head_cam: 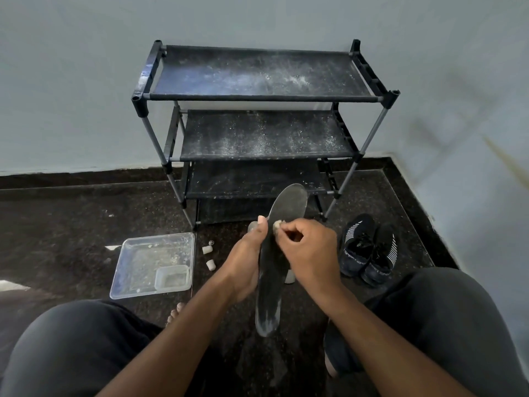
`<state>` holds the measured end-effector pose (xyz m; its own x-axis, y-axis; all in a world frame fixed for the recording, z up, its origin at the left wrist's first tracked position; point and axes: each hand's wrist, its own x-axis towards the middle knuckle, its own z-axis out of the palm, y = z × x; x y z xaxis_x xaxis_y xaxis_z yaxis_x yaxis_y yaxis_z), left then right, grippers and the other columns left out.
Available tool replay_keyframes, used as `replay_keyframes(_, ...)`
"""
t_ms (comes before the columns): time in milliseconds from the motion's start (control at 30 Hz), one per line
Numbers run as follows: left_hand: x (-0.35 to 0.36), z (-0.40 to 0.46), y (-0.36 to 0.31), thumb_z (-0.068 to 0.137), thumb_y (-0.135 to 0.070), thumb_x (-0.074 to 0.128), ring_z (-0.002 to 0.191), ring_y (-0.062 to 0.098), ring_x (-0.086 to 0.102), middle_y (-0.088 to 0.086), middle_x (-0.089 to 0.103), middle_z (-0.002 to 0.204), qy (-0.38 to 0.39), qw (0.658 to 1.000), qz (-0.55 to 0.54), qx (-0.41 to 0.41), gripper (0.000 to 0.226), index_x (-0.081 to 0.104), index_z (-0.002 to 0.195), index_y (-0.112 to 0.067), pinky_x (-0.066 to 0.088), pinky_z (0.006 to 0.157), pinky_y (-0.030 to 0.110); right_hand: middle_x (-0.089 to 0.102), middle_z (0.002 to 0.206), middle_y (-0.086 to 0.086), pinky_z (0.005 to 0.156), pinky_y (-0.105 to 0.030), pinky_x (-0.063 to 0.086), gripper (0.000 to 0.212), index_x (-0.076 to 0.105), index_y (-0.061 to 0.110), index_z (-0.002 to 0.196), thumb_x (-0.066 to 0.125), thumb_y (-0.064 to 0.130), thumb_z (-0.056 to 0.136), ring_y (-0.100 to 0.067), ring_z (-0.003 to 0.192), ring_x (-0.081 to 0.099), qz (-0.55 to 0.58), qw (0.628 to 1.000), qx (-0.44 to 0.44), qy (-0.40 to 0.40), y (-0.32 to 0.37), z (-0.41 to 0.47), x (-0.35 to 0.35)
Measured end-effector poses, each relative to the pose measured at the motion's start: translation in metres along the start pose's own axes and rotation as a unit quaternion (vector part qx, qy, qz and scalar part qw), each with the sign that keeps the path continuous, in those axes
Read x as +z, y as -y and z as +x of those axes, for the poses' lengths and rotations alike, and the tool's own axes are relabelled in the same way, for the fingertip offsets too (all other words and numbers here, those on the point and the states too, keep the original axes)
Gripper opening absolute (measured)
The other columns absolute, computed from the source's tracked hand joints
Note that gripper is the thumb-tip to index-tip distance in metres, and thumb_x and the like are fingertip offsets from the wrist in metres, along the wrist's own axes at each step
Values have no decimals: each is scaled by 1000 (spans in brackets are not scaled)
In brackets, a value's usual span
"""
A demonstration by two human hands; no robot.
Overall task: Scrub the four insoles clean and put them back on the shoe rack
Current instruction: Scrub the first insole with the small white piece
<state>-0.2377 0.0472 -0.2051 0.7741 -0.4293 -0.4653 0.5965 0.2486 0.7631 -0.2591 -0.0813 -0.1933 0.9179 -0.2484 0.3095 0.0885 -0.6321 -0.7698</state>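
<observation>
Dark grey foam insole (274, 270), one item, was held on edge at the centre of the view, toe toward 12 o'clock and heel toward 6 o'clock. It was gripped along its 9 o'clock edge by the left hand (246, 262), thumb pressed near the toe end. A small pale scrubbing piece (277, 224) was pinched in the curled fingers of the right hand (310, 253) and set against the insole's upper face. The insole was judged light, thin and bendable, best supported at mid-length to stop it flexing under scrubbing. A dusty black shoe rack (257, 121) stood at 12 o'clock, a clear plastic tray (128, 270) at 9 o'clock, black shoes (369, 250) at 3 o'clock. Other insoles could not be made out.
</observation>
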Motion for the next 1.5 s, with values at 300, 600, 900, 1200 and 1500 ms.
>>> replay_keyframes(300, 0, 0, 2, 110, -53, 23, 106, 28, 74, 22, 72, 125, -3, 1000, 23, 6, 68, 62, 138, -5, 61, 82, 36, 71, 79, 8, 73, -30, 52, 8, 78, 15, 84, 76, 22, 87, -11, 78, 61, -31, 999, -5, -38, -7, 18, -10)
replay_keyframes(600, -12, 5, -7, 110, -54, 24, 114, 20, 73, 12, 76, 121, -49, 998, -7, 32, 66, 69, 123, -7, 57, 89, 29, 65, 75, 6, 72, -34, 50, 12, 76, 15, 83, 71, 24, 89, -9, 79, 54, -46, 982, -77, 165, -3, -10, 14)
replay_keyframes(900, -6, 5, -3, 108, -58, 26, 122, 30, 68, 19, 69, 133, -15, 1000, -15, 15, 71, 62, 139, -5, 60, 91, 37, 71, 79, 6, 71, -27, 50, 4, 78, 15, 88, 78, 18, 85, -13, 77, 60, -66, 996, -63, 7, -11, 14, -5)
replay_keyframes(1200, -16, 5, -11, 109, -58, 23, 117, 29, 71, 21, 71, 128, -61, 997, -30, 46, 74, 66, 130, -2, 56, 99, 40, 71, 80, 3, 72, -26, 47, 12, 78, 15, 86, 73, 25, 89, -10, 80, 57, -59, 989, -48, 128, -2, -1, 8)
replay_keyframes(1500, -13, 7, -11, 109, -59, 24, 121, 31, 68, 22, 71, 129, -59, 997, -33, 48, 75, 66, 129, 0, 52, 103, 42, 67, 81, 3, 72, -21, 42, 9, 77, 13, 89, 70, 18, 90, -9, 82, 52, -83, 984, -82, 134, -5, -8, 9)
